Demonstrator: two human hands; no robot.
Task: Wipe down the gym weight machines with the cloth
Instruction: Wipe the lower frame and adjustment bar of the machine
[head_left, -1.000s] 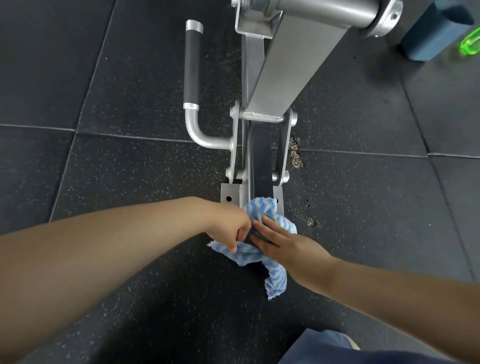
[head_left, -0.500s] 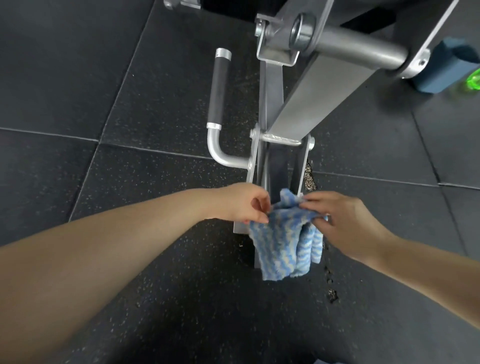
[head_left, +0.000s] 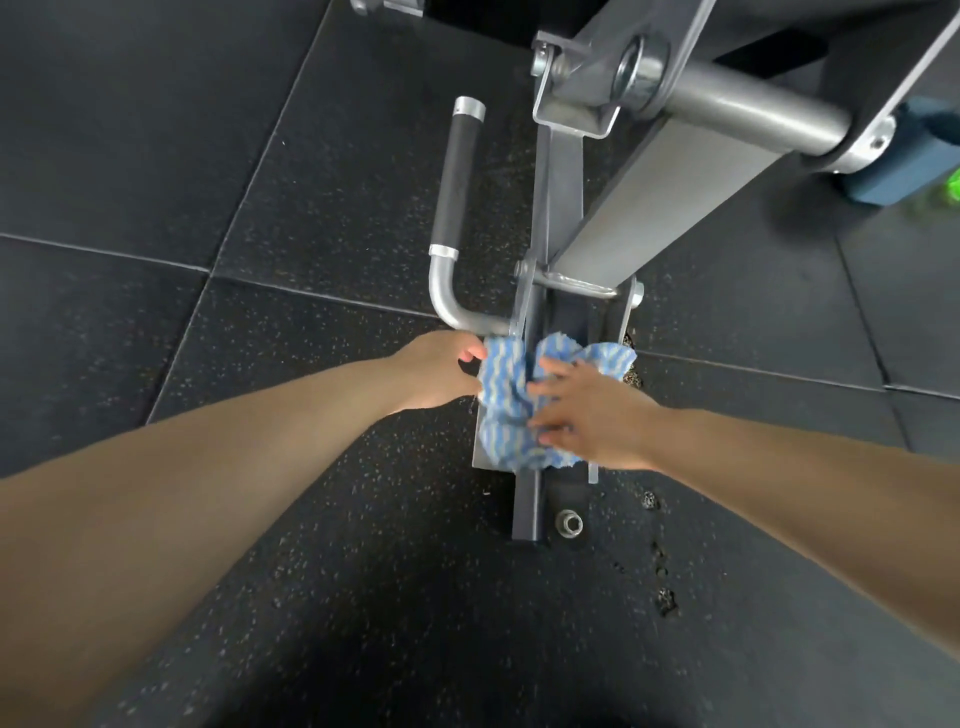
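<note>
While the left hand pinches the cloth at its nine o'clock edge (probably to steady it), the right hand presses spread fingers on it over the machine's base plate.

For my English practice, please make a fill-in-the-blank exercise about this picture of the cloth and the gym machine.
1. The cloth has blue and ____ stripes.
2. The right hand presses flat on the ____.
3. The handle with the black grip stands on the ____ side of the machine base.

Missing words: white; cloth; left
</note>
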